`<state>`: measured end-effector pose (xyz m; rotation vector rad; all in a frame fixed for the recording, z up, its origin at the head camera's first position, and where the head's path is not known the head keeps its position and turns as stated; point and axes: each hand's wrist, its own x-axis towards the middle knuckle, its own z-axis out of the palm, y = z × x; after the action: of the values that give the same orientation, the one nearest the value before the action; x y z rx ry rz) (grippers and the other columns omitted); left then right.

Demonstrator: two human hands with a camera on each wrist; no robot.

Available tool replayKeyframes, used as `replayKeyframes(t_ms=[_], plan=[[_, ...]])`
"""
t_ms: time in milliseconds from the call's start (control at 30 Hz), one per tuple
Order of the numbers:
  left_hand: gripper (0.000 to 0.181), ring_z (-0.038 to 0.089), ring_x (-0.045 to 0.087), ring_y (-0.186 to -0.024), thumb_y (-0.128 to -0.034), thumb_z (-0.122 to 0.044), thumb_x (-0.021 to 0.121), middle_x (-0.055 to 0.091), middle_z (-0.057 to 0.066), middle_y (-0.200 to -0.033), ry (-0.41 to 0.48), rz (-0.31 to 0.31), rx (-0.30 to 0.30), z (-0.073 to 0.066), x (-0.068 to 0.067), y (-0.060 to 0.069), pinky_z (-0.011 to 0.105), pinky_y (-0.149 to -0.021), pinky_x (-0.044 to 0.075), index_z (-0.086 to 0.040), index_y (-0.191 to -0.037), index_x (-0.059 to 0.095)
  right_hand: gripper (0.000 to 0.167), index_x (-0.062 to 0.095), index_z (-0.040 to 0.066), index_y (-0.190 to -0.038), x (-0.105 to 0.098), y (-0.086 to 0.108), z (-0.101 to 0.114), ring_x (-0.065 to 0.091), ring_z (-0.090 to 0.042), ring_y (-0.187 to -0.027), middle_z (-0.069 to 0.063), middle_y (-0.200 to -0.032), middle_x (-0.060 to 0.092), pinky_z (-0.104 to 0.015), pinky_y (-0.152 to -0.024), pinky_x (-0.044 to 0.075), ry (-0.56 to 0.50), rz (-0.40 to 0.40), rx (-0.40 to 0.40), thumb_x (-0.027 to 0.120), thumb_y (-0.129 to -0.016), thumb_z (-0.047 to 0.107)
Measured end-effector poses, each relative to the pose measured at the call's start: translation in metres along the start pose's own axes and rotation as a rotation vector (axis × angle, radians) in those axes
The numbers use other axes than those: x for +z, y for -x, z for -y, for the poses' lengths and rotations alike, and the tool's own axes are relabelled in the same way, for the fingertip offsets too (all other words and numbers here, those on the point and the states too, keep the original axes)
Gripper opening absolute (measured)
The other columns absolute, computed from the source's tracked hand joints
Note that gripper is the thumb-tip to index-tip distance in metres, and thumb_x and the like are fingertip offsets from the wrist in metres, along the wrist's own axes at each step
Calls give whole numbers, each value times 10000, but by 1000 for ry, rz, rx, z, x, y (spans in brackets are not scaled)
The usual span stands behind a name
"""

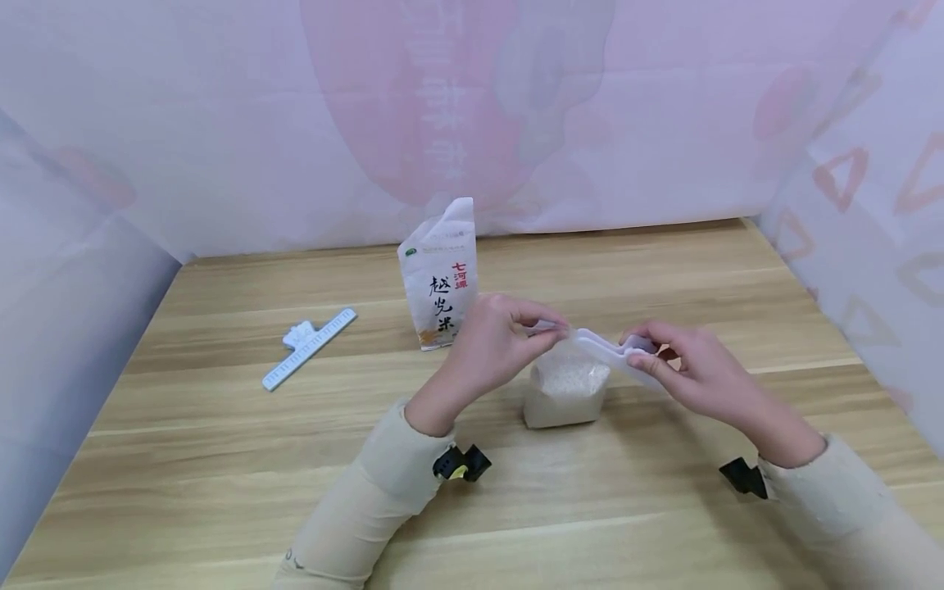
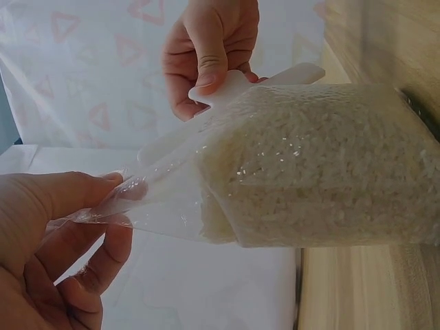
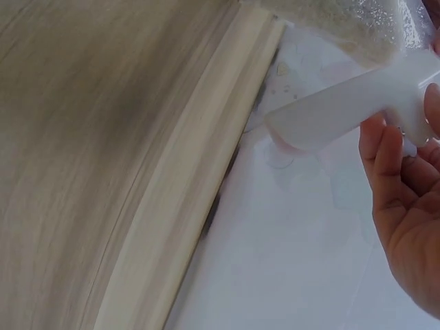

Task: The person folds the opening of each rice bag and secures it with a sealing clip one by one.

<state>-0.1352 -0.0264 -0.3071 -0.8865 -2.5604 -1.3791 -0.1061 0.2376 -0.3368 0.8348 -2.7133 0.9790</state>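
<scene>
A clear plastic bag of rice [image 1: 566, 392] stands upright on the table in front of me. My left hand [image 1: 496, 338] pinches the bag's gathered top between thumb and fingers, and the empty film stretches taut in the left wrist view. With my right hand [image 1: 689, 369] I grip a white bag clip [image 1: 601, 348] by its handle, thumb on one side and fingers on the other. In the left wrist view the clip's long bar [image 2: 302, 74] lies beside the bag's neck. Whether its jaws enclose the film cannot be made out.
A white paper rice package [image 1: 437, 279] with printed characters stands behind my left hand. Farther left lies a light blue bag clip [image 1: 308, 344] with a ruler-like bar. The wooden table [image 1: 221, 492] ends at a printed cloth backdrop [image 1: 664, 147].
</scene>
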Motion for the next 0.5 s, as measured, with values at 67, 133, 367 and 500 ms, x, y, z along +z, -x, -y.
replayKeyframes(t_ms=[67,133,367,500], plan=[[58,99,724,-800,-855,-90,770,787,28,-903,-1,-3,-3,0,0,0,133,-632,503,-105,-894,810,109,683,73,-1011,0,-1,2,602,29,-772,27,-860,709,-241,-667,580,5,-11,-3,704,-905,55],[57,100,722,-802,-853,-89,772,787,28,-904,-4,-4,-7,-1,-1,0,132,-655,512,-104,-893,810,116,685,64,-1016,1,-2,3,604,29,-770,19,-859,714,-237,-664,582,8,-19,-11,705,-903,49],[65,48,663,-687,-860,-135,777,786,21,-909,-4,25,-25,0,-4,0,138,-574,453,-115,-916,806,128,681,47,-1022,3,-2,2,609,21,-764,-1,-859,714,-218,-649,579,-11,-44,-42,700,-898,21],[68,26,538,-563,-860,-176,788,781,7,-875,34,48,-68,2,-9,0,166,-501,360,-122,-901,799,143,681,53,-1026,4,-1,0,604,19,-767,8,-851,707,-211,-644,575,-20,-54,-48,704,-891,10]])
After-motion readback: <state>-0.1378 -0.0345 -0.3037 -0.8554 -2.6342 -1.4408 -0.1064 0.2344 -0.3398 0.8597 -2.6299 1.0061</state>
